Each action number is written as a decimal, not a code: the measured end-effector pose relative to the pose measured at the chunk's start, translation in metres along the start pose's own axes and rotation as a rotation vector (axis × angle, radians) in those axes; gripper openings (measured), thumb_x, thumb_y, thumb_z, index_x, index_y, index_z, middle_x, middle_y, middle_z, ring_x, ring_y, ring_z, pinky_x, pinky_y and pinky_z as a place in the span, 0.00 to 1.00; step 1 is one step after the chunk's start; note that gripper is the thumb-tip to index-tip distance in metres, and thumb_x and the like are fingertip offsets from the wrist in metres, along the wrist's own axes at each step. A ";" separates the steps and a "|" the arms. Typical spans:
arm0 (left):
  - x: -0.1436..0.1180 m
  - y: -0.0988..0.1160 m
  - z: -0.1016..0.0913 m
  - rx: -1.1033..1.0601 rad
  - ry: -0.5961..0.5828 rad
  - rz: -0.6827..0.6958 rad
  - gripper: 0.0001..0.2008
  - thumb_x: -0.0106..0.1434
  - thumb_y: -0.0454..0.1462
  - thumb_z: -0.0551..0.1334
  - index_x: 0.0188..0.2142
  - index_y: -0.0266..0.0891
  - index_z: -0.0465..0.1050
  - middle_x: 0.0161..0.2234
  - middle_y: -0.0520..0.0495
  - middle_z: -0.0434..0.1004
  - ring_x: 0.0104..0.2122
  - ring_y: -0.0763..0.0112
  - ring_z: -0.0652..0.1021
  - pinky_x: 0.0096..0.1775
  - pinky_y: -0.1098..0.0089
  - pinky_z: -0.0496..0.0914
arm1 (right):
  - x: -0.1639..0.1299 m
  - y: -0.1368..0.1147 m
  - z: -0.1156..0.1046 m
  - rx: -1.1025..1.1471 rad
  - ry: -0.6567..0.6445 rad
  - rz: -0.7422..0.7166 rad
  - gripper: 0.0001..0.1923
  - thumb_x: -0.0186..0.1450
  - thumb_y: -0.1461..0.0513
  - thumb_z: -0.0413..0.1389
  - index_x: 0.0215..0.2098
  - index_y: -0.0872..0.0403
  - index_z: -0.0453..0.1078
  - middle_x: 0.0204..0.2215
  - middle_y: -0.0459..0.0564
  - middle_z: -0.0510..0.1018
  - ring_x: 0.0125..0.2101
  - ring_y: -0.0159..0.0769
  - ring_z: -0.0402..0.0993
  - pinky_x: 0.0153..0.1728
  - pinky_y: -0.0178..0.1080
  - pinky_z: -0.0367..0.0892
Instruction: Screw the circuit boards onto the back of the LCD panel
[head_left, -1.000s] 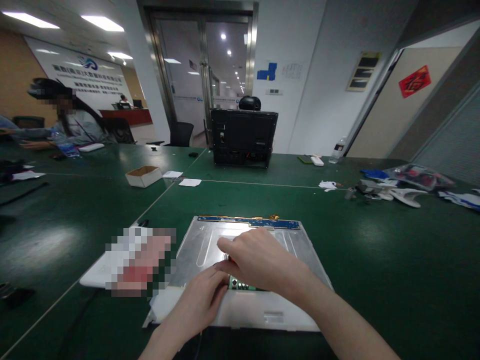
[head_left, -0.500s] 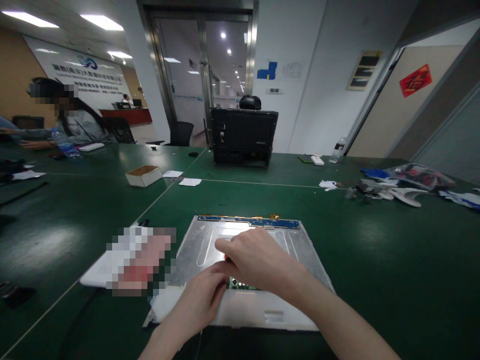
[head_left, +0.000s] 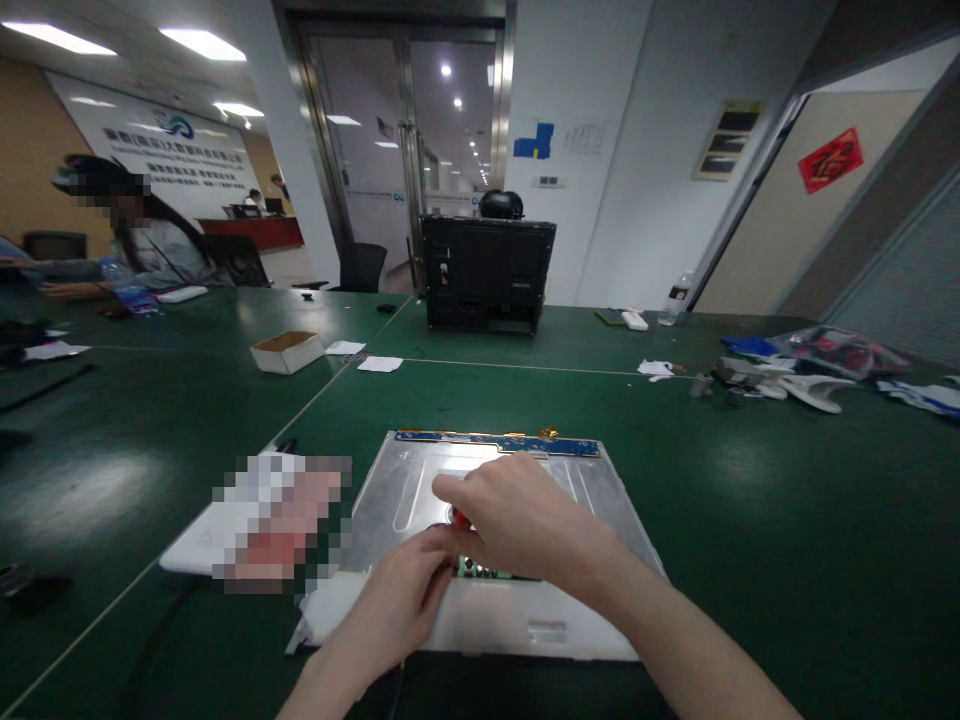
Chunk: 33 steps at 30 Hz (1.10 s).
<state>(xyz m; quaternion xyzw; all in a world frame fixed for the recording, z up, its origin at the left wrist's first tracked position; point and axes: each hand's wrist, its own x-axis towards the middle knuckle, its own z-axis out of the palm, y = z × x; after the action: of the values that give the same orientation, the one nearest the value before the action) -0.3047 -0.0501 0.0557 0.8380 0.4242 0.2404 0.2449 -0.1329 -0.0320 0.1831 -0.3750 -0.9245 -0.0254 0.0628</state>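
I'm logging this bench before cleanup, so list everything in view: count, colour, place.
metal panel: one, silver, table centre
green board: one, under the hands
red part: one, at the right fingers
table: one, dark green
cardboard box: one, white, left
black case: one, far centre
bottle: one, clear, far right
person: one, seated far left
left hand: one, on panel
right hand: one, pinching red part
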 end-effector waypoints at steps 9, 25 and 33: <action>0.000 0.000 -0.001 -0.003 0.013 0.014 0.10 0.60 0.28 0.52 0.37 0.39 0.67 0.37 0.46 0.73 0.38 0.66 0.74 0.38 0.69 0.67 | -0.006 -0.002 -0.007 0.056 0.008 -0.070 0.09 0.58 0.61 0.50 0.38 0.55 0.62 0.30 0.48 0.76 0.25 0.34 0.69 0.21 0.37 0.46; 0.000 0.003 -0.003 0.000 0.007 0.011 0.09 0.61 0.28 0.52 0.38 0.40 0.67 0.38 0.47 0.73 0.39 0.66 0.74 0.39 0.69 0.68 | -0.003 -0.003 -0.005 0.043 0.016 -0.058 0.09 0.60 0.62 0.49 0.38 0.54 0.64 0.29 0.47 0.75 0.24 0.32 0.67 0.21 0.36 0.45; 0.000 -0.002 0.001 0.023 0.023 0.002 0.10 0.61 0.28 0.51 0.38 0.40 0.69 0.36 0.46 0.74 0.38 0.65 0.75 0.39 0.68 0.68 | -0.003 -0.001 -0.003 0.027 -0.006 -0.030 0.10 0.64 0.55 0.50 0.37 0.52 0.65 0.28 0.47 0.76 0.26 0.34 0.70 0.22 0.36 0.47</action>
<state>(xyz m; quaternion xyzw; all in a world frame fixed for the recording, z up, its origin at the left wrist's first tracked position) -0.3052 -0.0498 0.0538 0.8383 0.4290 0.2454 0.2303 -0.1317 -0.0352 0.1854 -0.3602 -0.9305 -0.0125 0.0646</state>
